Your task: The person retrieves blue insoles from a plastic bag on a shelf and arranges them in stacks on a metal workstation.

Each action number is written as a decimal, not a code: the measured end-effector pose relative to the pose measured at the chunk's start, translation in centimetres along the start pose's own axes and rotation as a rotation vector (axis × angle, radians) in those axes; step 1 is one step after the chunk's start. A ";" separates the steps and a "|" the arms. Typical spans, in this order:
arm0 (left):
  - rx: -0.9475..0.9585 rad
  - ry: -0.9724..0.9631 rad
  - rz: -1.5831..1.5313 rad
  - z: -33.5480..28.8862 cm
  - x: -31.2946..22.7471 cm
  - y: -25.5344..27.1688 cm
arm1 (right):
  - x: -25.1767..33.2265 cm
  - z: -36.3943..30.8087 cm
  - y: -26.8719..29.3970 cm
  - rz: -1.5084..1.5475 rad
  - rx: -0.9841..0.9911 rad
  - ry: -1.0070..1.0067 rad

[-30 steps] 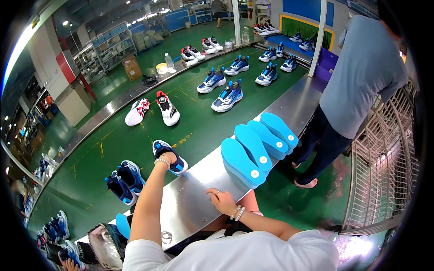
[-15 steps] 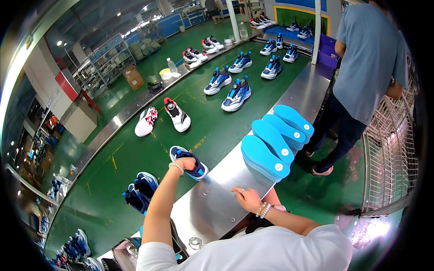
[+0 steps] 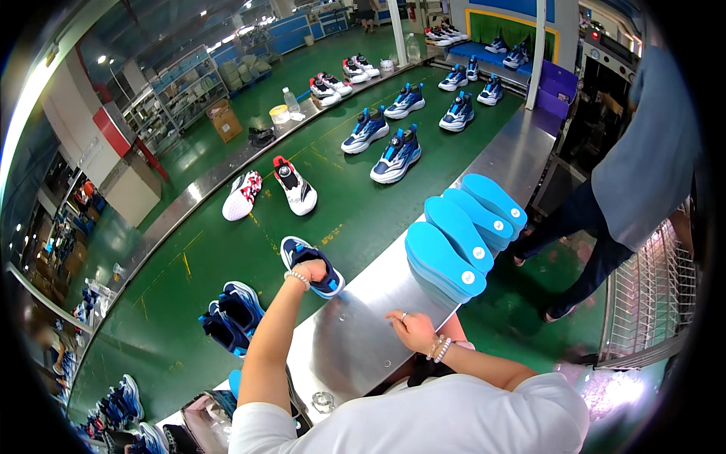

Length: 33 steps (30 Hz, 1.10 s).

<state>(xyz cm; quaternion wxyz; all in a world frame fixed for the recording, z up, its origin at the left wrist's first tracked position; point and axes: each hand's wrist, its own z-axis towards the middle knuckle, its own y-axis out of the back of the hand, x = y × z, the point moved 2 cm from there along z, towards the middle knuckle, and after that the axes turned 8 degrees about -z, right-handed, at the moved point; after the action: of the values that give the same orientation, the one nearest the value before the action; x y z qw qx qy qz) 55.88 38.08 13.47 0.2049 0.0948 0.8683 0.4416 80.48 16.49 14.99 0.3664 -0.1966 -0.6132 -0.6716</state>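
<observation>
My left hand [image 3: 308,271] reaches into the opening of a dark blue and white sneaker [image 3: 330,284] on the green work surface, by the metal ledge. Its fingers are hidden inside the shoe. My right hand [image 3: 412,331] rests above the metal ledge [image 3: 344,344], fingers curled and closed, with nothing visible in them. Beyond it, stacks of light blue insoles [image 3: 440,261] with white round stickers lie in a row along the ledge. A pair of blue sneakers [image 3: 233,314] stands left of my left forearm.
Two white, black and red sneakers [image 3: 295,186] lie farther off, one on its side. Several blue sneakers [image 3: 395,155] stand toward the back. At the right are a person in a grey-blue shirt [image 3: 643,151] and a wire rack [image 3: 650,287]. An open box [image 3: 206,424] sits lower left.
The person at the right has stepped farther right, uncovering a machine behind. The view has shifted slightly. My left hand stays in the sneaker, and my right hand keeps its place.
</observation>
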 end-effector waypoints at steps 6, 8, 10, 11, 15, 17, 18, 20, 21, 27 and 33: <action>-0.010 0.010 0.099 0.5 -1.6 -0.1 | -0.4 0.2 0.4 0.008 0.011 0.029; -0.038 -0.041 0.046 0.6 -0.2 -0.2 | -0.7 0.1 0.3 -0.005 -0.017 0.081; -0.038 -0.059 -0.020 0.5 0.4 -0.2 | -0.8 0.1 0.4 -0.021 -0.007 0.088; 0.013 -0.037 -0.026 0.5 -0.3 0.4 | -0.9 0.1 0.8 -0.012 -0.030 0.103; 0.036 -0.088 -0.081 0.4 0.6 0.2 | -0.8 0.2 0.9 0.026 -0.019 0.119; 0.057 -0.114 -0.097 0.6 1.0 -0.1 | -0.7 0.2 1.1 0.030 0.007 0.109; 0.064 -0.117 -0.100 0.6 0.9 0.0 | -0.5 0.3 1.4 0.033 0.003 0.111; 0.069 -0.109 -0.101 0.6 0.8 0.1 | -0.6 0.4 1.6 0.047 -0.028 0.130; 0.068 -0.100 -0.098 0.6 0.8 0.0 | -0.8 0.3 1.4 0.059 -0.057 0.144; -0.044 -0.032 -0.094 -0.2 1.1 -0.6 | -1.4 0.4 1.0 0.026 -0.028 0.145; -0.204 -0.074 -0.020 -4.3 -4.1 4.7 | -2.0 0.6 1.9 0.031 -0.012 0.101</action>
<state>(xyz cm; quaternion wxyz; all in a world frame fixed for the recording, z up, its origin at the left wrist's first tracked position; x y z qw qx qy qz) 57.58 36.33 20.57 0.2500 0.0808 0.8116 0.5218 83.01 17.65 14.97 0.4061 -0.1743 -0.5870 -0.6784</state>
